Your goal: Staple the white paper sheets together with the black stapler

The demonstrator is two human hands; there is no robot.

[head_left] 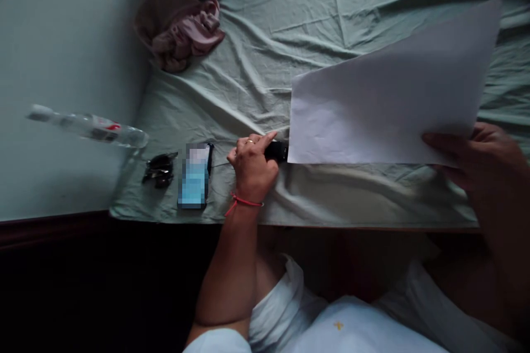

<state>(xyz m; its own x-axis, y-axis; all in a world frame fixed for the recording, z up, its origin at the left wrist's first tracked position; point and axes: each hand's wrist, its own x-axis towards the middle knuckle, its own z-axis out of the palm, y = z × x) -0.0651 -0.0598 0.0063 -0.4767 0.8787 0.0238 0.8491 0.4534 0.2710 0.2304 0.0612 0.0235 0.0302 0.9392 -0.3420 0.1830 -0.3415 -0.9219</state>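
My left hand (252,164) rests on the green sheet (265,38), fingers closed round a small black object (276,150) whose end pokes out toward the paper. A red string bracelet circles that wrist. My right hand (476,157) pinches the lower right corner of a large white sheet of paper (389,96), holding it lifted and tilted above the bed. The paper's lower left corner sits just beside the black object.
A phone (194,175) lies left of my left hand, with dark sunglasses (159,170) beside it. A clear plastic bottle (89,126) hangs at the bed's left edge. Pink cloth (182,33) is bunched at the far left. The bed's near edge runs below my hands.
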